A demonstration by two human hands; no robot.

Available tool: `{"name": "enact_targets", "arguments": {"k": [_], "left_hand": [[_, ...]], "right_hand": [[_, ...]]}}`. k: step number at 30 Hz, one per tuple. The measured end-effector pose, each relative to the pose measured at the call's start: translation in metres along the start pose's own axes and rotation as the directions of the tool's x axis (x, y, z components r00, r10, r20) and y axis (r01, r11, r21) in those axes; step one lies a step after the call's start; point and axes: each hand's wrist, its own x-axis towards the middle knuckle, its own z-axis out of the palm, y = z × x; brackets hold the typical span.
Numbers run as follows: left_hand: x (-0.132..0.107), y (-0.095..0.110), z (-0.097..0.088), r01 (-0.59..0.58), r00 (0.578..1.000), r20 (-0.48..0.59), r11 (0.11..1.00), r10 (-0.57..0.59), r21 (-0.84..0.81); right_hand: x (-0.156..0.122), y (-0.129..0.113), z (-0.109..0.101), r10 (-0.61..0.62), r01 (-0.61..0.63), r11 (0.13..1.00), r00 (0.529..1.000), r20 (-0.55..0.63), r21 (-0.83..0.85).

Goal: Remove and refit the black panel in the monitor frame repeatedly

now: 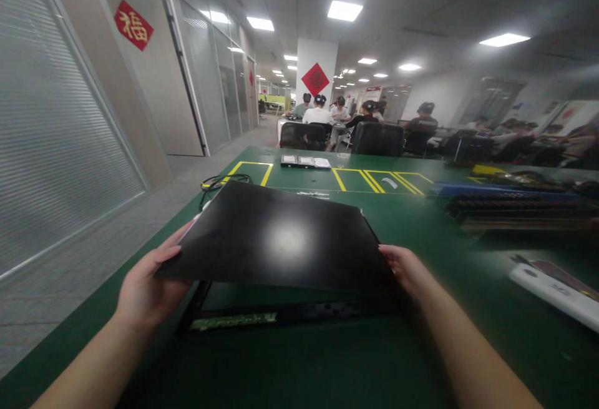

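Note:
A flat black panel (281, 237), glossy with a light glare, is tilted up at its near edge over a black frame (281, 316) lying on the green table (327, 365). My left hand (147, 287) grips the panel's near left corner, fingers under it and thumb along the edge. At the near right corner my right hand (407, 268) holds the panel, its fingers tucked beneath. Inside the frame, a strip of green circuit board (234, 321) shows below the raised panel.
A black cable (219, 182) lies behind the panel. Small flat devices (306, 162) sit among yellow tape boxes at the far edge. Stacked dark parts (510, 206) and a white device (556, 293) lie to the right. Several people sit at desks beyond; an aisle runs left.

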Motion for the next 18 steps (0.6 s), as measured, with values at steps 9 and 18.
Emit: {"name": "enact_targets", "arguments": {"k": [9,18], "left_hand": [[-0.0056,0.0011,0.0029,0.009,1.0,-0.03,0.999,-0.008,0.035],[-0.0022,0.0007,0.0029,-0.012,0.998,-0.057,1.0,0.013,0.016]], "right_hand": [[-0.0037,-0.0042,0.003,0.008,-0.008,1.0,0.999,-0.048,0.002],[-0.0036,-0.008,0.0015,-0.096,0.094,0.995,0.98,-0.172,-0.018]]}}
